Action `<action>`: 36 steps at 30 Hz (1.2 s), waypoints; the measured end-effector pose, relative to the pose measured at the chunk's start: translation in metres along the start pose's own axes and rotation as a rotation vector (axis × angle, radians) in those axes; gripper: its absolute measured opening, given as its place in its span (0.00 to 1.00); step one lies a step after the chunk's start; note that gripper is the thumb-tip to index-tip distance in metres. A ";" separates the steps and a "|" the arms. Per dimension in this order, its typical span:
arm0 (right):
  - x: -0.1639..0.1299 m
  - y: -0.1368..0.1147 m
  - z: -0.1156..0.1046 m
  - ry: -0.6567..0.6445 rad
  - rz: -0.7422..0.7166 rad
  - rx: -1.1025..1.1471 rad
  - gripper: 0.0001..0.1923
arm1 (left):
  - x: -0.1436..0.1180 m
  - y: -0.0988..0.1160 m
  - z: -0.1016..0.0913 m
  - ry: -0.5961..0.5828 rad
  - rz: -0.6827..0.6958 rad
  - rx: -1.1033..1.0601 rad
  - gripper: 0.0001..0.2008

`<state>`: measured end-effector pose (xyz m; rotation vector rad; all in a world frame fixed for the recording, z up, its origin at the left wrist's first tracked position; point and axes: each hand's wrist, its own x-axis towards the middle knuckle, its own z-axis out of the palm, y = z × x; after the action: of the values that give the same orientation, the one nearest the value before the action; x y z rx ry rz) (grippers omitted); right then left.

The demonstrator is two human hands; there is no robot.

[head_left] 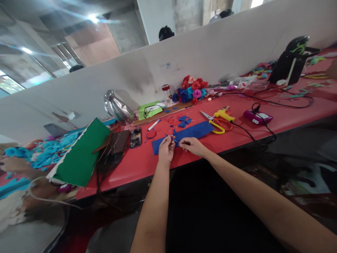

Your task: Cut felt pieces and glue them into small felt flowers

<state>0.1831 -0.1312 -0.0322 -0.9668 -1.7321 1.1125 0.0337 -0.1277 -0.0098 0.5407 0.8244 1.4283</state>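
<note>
My left hand (pixel 166 147) is closed in a pinch at one end of a thin pale stick (pixel 176 141), with a bit of blue beside its fingertips. The stick's other end is pinched by my right hand (pixel 191 146). Whether it is wire or wood is too small to tell. Beneath both hands lies a long blue felt-like strip (pixel 195 132) on the red tabletop (pixel 137 160). Small cut blue pieces (pixel 184 121) are scattered just beyond it. Scissors with yellow handles (pixel 218 127) rest at the strip's right end.
A yellow glue gun (pixel 224 114) with a black cord lies near a purple power socket (pixel 258 117). At the back stand a steel jug (pixel 118 107), a jar (pixel 166 93) and fabric roses (pixel 193 89). A green board (pixel 81 154) leans left, near another person's arm (pixel 23 172).
</note>
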 end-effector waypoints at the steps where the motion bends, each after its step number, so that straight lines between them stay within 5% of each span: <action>1: 0.000 0.000 0.000 -0.001 0.000 -0.009 0.09 | 0.000 0.000 0.000 0.003 0.005 -0.007 0.07; 36: -0.002 -0.006 -0.001 -0.017 0.018 -0.009 0.09 | 0.001 -0.004 -0.002 -0.008 0.053 0.011 0.14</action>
<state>0.1835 -0.1344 -0.0270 -0.9828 -1.7467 1.1279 0.0343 -0.1273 -0.0147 0.5797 0.8173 1.4704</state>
